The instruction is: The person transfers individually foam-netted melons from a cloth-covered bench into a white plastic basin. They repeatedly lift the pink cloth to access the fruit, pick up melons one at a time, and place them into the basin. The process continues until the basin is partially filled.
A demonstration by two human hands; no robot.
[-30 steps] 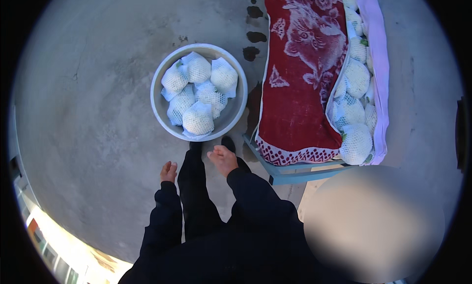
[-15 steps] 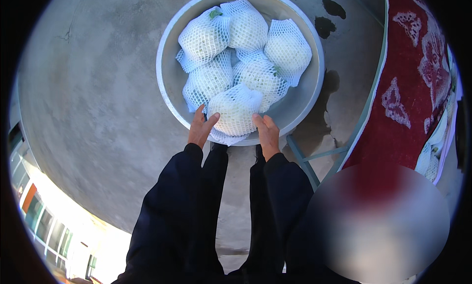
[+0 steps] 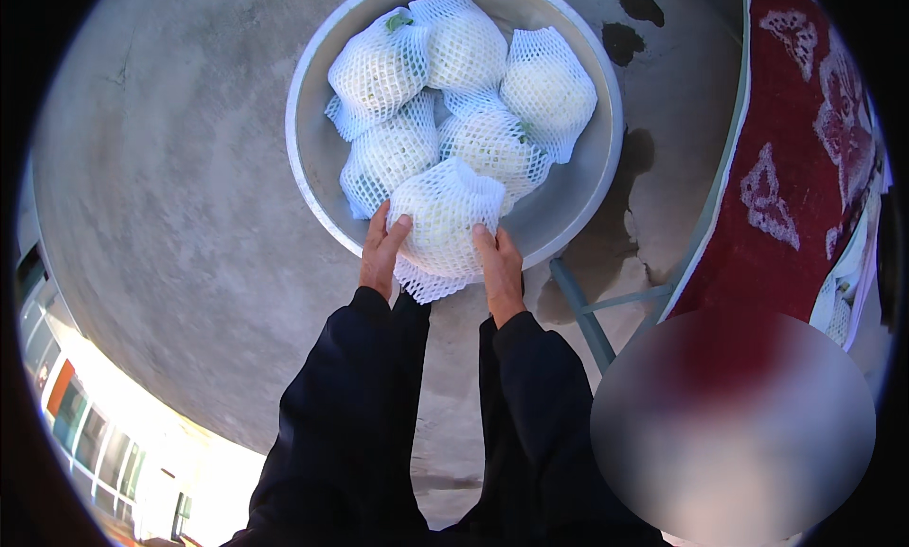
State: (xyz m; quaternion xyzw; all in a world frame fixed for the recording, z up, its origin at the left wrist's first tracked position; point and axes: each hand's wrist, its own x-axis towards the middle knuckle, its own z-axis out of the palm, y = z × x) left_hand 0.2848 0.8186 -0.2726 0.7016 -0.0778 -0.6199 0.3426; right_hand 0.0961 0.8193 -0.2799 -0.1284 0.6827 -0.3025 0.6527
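Note:
A big round metal basin point(image 3: 301, 159) holds several cauliflowers wrapped in white foam netting. Green leaf bits poke out at the top of the far-left wrapped cauliflower point(image 3: 379, 73) and beside the wrapped cauliflower point(image 3: 494, 149) in the middle. The nearest netted cauliflower point(image 3: 445, 217) sits over the basin's near rim, its net edge hanging past it. My left hand point(image 3: 381, 249) presses the left side of this cauliflower, thumb on the netting. On the other side my right hand point(image 3: 500, 268) grips it with the thumb in front. Fingers behind it are partly hidden.
A red patterned cloth point(image 3: 748, 102) covers a stand with green metal legs point(image 3: 585, 315) on the right. More white netting point(image 3: 833, 310) shows beyond it. Dark wet patches mark the concrete floor point(image 3: 170, 187). A blurred oval hides the lower right.
Both hands have closed in on the nearest cauliflower, the right moving left onto its side. The cauliflower has shifted slightly toward me, with its net hanging further over the rim.

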